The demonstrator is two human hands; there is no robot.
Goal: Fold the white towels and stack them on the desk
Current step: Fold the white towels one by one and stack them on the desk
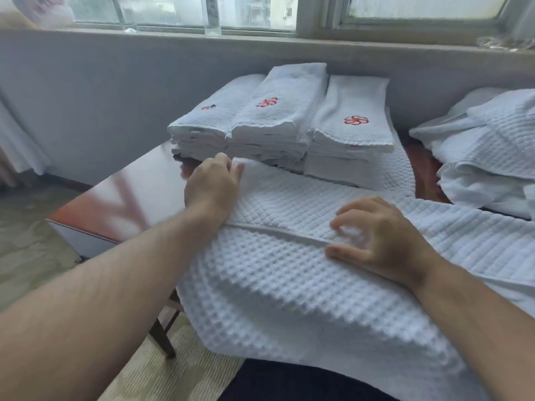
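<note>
A: What surrounds the work?

B: A grey wall (86,96) under a window (173,10) runs behind everything. Below it stands the desk (136,198), reddish-brown and glossy enough to mirror the light. Its bare left corner is all that shows.

A: And the towel being folded?

B: The waffle towel (289,290) covers the near part of the desk and hangs over the front edge toward the person. It is white, with deep square pockets close up and a finer quilted grid farther back. A flat hem band (275,228) crosses between the two.

A: What crowds it?

B: At the right lies a loose pile (492,151) of rumpled white towels in the same weave. Straight behind, three folded stacks (275,120) stand side by side against the wall, long and rectangular. Their front edges touch the spread towel's far side.

A: The hands?

B: The left hand (212,185) is at the towel's far left corner, just before the stacks, fingers curled around the edge. The right hand (379,238) rests on the hem band, thumb flat and fingers bent. Blur hides whether it pinches cloth.

A: Smaller details?

B: A red emblem (356,120), pinwheel-shaped, is stitched on each top towel.
</note>
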